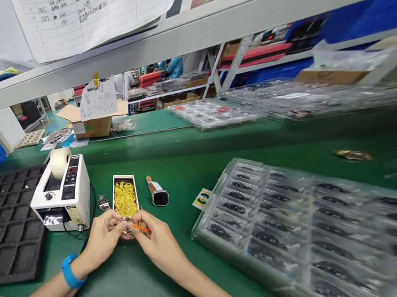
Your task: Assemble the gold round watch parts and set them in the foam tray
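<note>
In front of a white box (pixel 135 188) of yellow rings (pixel 124 197), my two hands meet. The fingers of my left hand (pixel 101 236) are closed on a small shiny gold-coloured metal part (pixel 125 225), mostly covered by fingertips. My right hand (pixel 160 237) pinches a thin orange stick (pixel 141 228) against that part; whether its fingers also grip the metal I cannot tell. Just right of the box lies a smartwatch (pixel 160 198) with a brown and white strap. A small metal watch-like item (pixel 103 202) sits left of the box.
A white tape dispenser (pixel 63 193) and a black compartment tray (pixel 8 230) stand at left. Clear plastic trays (pixel 247 209) of dark parts fill the right side. A gold-coloured item (pixel 353 154) lies behind them. A grey shelf beam (pixel 187 38) crosses above.
</note>
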The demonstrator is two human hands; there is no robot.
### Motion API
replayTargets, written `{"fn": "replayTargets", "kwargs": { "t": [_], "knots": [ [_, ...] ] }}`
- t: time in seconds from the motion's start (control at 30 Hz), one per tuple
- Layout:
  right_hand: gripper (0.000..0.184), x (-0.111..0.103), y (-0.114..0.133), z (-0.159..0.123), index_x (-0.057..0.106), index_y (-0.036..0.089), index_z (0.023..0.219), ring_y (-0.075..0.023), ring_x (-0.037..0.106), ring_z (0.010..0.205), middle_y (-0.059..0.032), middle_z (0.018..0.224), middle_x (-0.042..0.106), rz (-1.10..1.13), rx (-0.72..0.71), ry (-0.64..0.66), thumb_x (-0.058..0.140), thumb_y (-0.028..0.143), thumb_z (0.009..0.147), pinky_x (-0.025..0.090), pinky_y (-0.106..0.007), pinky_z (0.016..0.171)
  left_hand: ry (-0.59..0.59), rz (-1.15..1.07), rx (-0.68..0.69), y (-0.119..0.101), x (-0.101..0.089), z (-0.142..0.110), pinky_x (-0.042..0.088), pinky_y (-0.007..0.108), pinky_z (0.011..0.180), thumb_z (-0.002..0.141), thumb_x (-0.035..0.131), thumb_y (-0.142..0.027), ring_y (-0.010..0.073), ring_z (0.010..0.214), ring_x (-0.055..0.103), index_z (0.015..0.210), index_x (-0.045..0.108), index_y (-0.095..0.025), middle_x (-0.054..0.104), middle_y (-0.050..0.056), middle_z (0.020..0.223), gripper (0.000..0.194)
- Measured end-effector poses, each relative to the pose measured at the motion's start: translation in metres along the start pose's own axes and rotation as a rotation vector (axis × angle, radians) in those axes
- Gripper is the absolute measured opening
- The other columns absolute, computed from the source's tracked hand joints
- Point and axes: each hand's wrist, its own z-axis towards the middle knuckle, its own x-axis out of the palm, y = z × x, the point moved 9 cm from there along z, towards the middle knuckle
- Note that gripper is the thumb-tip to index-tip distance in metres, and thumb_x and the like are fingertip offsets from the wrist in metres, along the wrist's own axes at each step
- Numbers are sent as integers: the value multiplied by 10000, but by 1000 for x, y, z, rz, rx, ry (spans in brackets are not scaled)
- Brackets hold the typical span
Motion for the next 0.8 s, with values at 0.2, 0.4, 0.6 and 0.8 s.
{"fn": "replayTargets", "kwargs": {
  "t": [0.2, 0.4, 0.6, 0.8],
  "knots": [
    [82, -4, 6, 5, 515, 235, 777, -173, 536, 617, 3, 692, 588, -128, -44, 13, 481, 298, 817, 395, -268, 570, -32, 100, 68, -10, -4, 2, 523, 294, 663, 756, 668, -406, 148, 666, 620, 773, 570, -155, 599, 3, 738, 270],
    [142, -1, 23, -1, 574, 230, 873, -196, 620, 740, -43, 836, 677, -91, -178, 93, 438, 265, 893, 451, -291, 651, -39, 411, 300, -32, 0, -13, 457, 266, 668, 870, 520, -248, 145, 725, 551, 772, 589, -163, 564, 10, 768, 146],
    [166, 0, 49, -20, 571, 223, 844, -199, 606, 689, -60, 776, 633, -215, -357, 48, 416, 230, 901, 442, -297, 607, -48, 451, 468, -49, 3, -24, 450, 267, 647, 879, 506, -202, 151, 699, 536, 723, 573, -166, 562, 17, 738, 173],
    [161, -56, 32, 55, 605, 238, 951, -228, 633, 870, -58, 971, 681, -383, 1, 20, 456, 281, 908, 480, -334, 777, -225, 679, 514, -78, -25, -49, 471, 401, 931, 846, 589, -267, 257, 1102, 566, 1187, 537, -212, 605, 114, 1179, 350]
  ]
}}
